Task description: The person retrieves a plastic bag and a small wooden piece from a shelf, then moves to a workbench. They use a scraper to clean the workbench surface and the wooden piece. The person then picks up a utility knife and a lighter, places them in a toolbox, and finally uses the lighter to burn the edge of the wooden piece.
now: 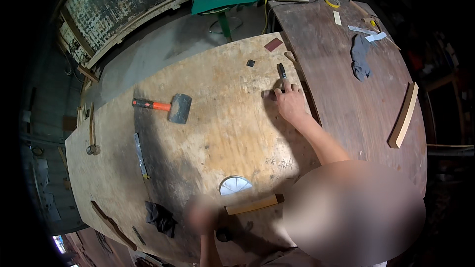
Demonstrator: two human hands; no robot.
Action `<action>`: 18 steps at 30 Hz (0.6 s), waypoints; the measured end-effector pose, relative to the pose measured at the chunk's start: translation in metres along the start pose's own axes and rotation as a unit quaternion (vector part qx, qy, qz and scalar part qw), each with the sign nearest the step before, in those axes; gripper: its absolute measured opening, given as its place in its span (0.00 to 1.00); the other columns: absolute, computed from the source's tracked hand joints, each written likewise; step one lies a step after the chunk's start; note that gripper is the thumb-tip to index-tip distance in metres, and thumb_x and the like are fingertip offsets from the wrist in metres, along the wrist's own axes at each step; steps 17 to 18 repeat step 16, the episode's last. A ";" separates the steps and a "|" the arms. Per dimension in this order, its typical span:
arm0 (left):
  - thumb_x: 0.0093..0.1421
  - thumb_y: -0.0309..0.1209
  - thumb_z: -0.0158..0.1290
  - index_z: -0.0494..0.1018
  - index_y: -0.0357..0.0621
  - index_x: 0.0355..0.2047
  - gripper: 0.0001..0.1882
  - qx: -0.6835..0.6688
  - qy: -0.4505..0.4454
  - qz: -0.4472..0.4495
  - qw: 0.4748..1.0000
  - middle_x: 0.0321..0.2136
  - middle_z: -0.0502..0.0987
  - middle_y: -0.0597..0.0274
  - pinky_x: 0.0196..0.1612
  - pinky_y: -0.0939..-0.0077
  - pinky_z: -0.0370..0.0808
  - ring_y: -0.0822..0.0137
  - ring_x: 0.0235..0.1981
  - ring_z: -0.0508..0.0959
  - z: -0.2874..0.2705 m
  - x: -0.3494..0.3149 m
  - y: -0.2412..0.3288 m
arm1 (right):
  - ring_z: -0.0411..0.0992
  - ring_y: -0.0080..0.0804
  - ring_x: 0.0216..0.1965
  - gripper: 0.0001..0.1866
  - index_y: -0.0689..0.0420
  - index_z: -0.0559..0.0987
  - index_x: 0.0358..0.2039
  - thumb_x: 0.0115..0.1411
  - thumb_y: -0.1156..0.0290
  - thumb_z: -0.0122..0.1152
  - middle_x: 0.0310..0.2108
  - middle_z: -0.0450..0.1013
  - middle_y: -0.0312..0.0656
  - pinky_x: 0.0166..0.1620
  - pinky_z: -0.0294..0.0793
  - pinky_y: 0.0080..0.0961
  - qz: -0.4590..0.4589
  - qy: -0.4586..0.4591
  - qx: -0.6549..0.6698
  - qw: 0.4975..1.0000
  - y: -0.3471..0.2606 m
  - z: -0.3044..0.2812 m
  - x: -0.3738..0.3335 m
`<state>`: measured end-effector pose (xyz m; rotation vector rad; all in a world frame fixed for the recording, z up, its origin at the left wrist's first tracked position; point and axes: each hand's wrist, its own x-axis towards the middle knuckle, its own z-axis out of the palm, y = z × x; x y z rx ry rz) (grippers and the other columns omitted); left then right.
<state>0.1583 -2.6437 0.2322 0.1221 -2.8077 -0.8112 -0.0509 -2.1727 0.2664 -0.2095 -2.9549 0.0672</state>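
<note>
My right hand (292,103) reaches far across the pale wooden tabletop (222,138). Its fingertips close on the near end of a slim black marker (281,70), which points away from me. Near the lower edge is my left hand (202,215), smeared so that its fingers cannot be made out. Right of it lies a curved wooden strip (253,204), with a silvery half-round protractor (235,185) just beyond. A crumpled dark cloth (160,218) lies to the left of that hand. Further off on the left rests a black-headed rubber mallet (180,109) with a red and black handle.
A small black square (251,63) and a dark red rectangular piece (273,44) lie beyond my right hand. The adjoining brown table (346,99) bears a grey glove (360,58) and a wooden strip (403,115). A hammer (92,133) lies far left. A blurred patch covers the lower right.
</note>
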 end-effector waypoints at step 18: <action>0.65 0.35 0.53 0.73 0.45 0.53 0.17 0.180 -0.066 0.152 0.970 0.49 0.77 0.54 0.59 0.54 0.71 0.56 0.51 0.76 0.026 -0.031 -0.083 | 0.68 0.50 0.49 0.38 0.53 0.67 0.61 0.49 0.66 0.70 0.49 0.70 0.50 0.48 0.71 0.44 0.055 -0.043 0.096 0.993 0.008 -0.016 -0.071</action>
